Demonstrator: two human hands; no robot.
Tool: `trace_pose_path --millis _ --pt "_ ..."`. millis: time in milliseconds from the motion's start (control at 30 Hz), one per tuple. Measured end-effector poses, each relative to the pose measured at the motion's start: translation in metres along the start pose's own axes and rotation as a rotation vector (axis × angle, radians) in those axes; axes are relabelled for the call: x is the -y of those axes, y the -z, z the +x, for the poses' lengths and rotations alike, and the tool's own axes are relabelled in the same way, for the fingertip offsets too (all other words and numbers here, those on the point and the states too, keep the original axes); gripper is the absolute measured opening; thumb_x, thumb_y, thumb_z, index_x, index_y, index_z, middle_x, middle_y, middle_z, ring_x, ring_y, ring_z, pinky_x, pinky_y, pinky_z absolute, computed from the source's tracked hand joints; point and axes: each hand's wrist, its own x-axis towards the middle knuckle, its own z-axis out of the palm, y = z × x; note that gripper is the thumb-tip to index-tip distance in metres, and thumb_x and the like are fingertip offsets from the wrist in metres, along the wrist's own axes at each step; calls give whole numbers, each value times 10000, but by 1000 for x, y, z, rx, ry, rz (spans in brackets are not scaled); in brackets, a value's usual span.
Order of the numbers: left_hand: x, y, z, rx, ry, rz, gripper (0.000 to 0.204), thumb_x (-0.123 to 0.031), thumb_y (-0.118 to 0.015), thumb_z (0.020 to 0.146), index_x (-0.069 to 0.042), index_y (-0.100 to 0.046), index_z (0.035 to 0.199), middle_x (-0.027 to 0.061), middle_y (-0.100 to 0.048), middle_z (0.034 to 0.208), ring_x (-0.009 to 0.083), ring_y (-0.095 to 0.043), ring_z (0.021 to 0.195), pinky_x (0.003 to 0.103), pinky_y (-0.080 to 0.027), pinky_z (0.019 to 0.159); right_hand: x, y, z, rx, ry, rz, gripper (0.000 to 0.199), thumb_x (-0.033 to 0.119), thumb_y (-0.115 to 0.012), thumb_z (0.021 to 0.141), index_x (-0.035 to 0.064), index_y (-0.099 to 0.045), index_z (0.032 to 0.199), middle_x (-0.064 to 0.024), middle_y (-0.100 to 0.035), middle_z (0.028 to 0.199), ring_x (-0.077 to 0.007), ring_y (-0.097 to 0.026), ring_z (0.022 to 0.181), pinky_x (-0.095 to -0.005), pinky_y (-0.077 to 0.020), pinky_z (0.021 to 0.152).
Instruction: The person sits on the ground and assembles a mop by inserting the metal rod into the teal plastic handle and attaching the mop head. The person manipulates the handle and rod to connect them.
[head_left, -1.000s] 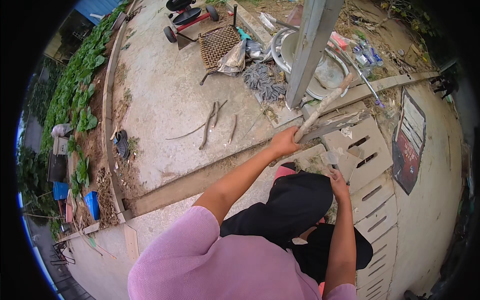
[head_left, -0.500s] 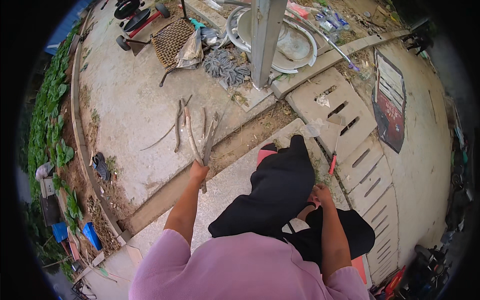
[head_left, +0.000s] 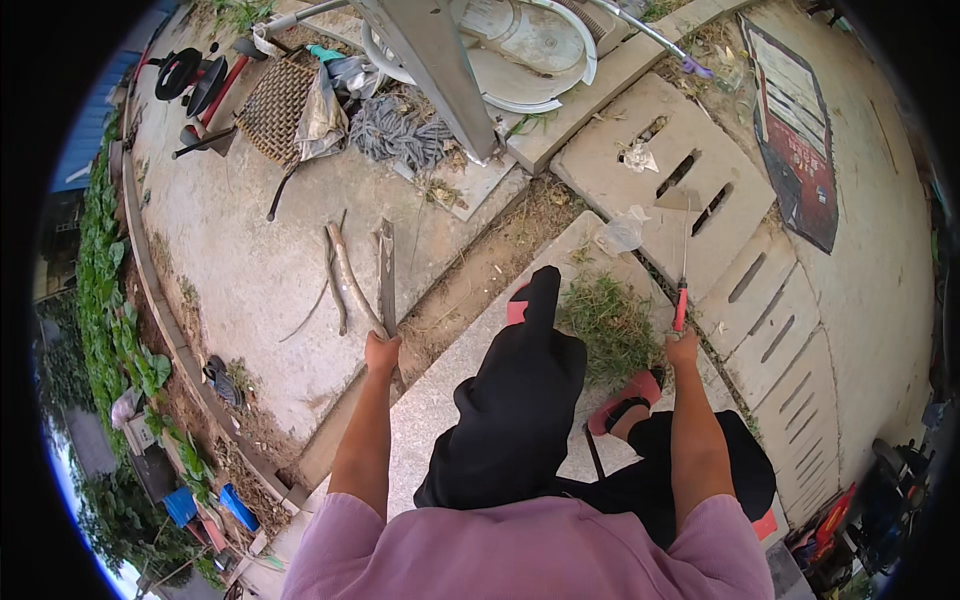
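My left hand [head_left: 382, 352] is closed around a pale curved stick [head_left: 352, 278] and a flatter grey strip of wood [head_left: 387, 265], which point away over the concrete. Beyond it, a thin dark stick [head_left: 335, 290] lies alongside; whether it is held I cannot tell. My right hand [head_left: 682, 349] is closed at the near end of the red handle of a hand tool [head_left: 682, 308]. The tool has a thin metal shaft and a small flat blade at its far end, over the slotted slab. Between my legs and the tool lies a pile of cut grass [head_left: 608, 325].
A metal post [head_left: 430, 75] stands ahead, beside a grey mop head [head_left: 400, 132] and a woven seat [head_left: 280, 105]. Slotted concrete slabs [head_left: 660, 115] run along the right, past a flat red and white panel [head_left: 795, 135]. A dirt channel [head_left: 475, 260] crosses the concrete.
My right hand has gone from beside my leg forward to the tool's red handle. The left hand still holds the sticks. My view has shifted, and the grass pile now shows.
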Motion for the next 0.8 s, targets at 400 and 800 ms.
trace_pose_path --millis 400,800 --pt "-19 36 42 -131 -30 32 701 -381 -680 662 -29 -408 1204 249 -352 1217 377 -400 1108 404 -356 926 39 1 45 324 135 128 413 203 -595 665 1 -467 1001 -183 -610 835 -350 -590 740 -394 -460 730" --pt "-2 -22 -83 330 -158 -309 314 -258 -560 783 -21 -597 986 146 -623 934 226 -591 899 302 -444 792 132 48 -30 477 -47 937 116 148 -467 765 81 -415 685 -18 -437 503 -111 -384 360 -261 -304 320"
